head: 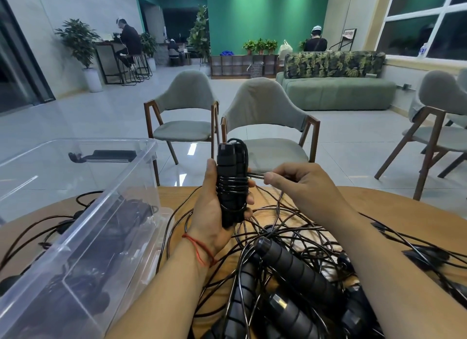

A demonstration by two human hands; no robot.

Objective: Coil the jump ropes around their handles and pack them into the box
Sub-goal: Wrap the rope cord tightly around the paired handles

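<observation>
My left hand (211,207) grips a pair of black jump rope handles (230,167), held upright above the table with several turns of thin black rope wound around their middle. To their right, my right hand (298,182) pinches the free black rope (256,175), which runs taut to the handles. Below lies a tangled pile of jump ropes (285,270) with thick black foam handles. On the left stands a clear plastic box (83,237), tilted toward me, with dark coiled ropes showing inside through its wall.
A round wooden table (394,212) carries everything, with loose rope strands spread to both edges. Two grey chairs (265,126) stand just beyond the table's far edge, another at the right. People sit far back in the room.
</observation>
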